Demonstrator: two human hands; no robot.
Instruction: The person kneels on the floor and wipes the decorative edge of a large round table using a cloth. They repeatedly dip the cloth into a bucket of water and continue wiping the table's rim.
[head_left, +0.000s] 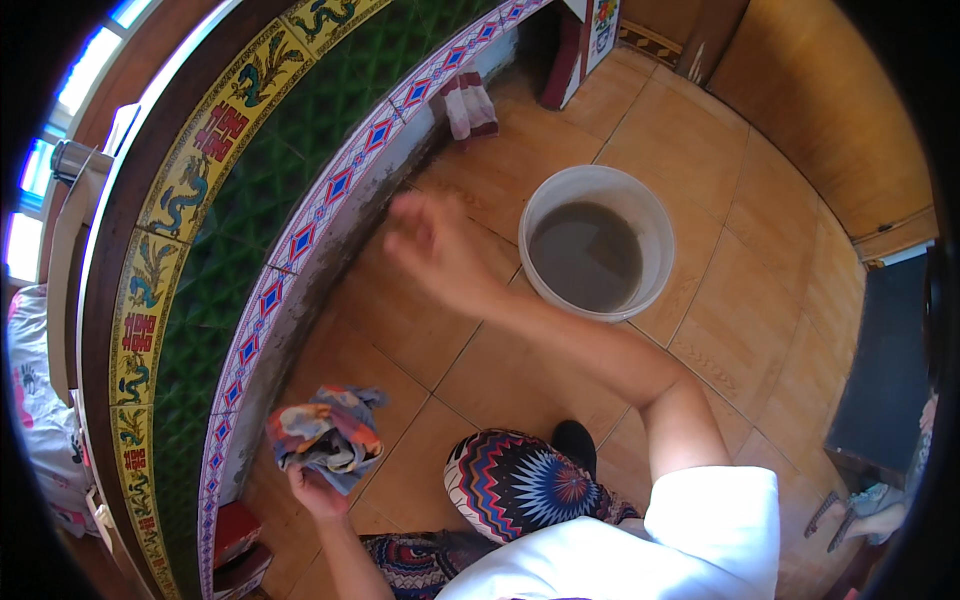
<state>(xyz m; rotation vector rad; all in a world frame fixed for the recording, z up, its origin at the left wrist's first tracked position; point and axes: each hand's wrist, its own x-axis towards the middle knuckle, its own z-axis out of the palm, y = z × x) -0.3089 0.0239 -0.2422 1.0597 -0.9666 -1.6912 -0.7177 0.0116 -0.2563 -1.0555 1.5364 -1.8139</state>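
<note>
My left hand [318, 494] is closed round a crumpled cloth [330, 438] in grey, orange and red, held up near the tiled side of a raised platform. Farther forward, my right hand [432, 245] is stretched out over the floor beside the platform's base. Its fingers are loosely bent and apart, a little blurred, with nothing visible in them. To the right of that hand stands a white bucket [650, 215], partly filled with murky grey water [585, 255]. My right forearm passes just in front of the bucket.
Green tiles [250, 200] with patterned borders face the platform at left. A striped towel [468, 106] hangs near its far base. A red box [236, 530] sits at lower left. Wooden panels [830, 110] and a dark panel [880, 360] stand right, near another person's feet [870, 522].
</note>
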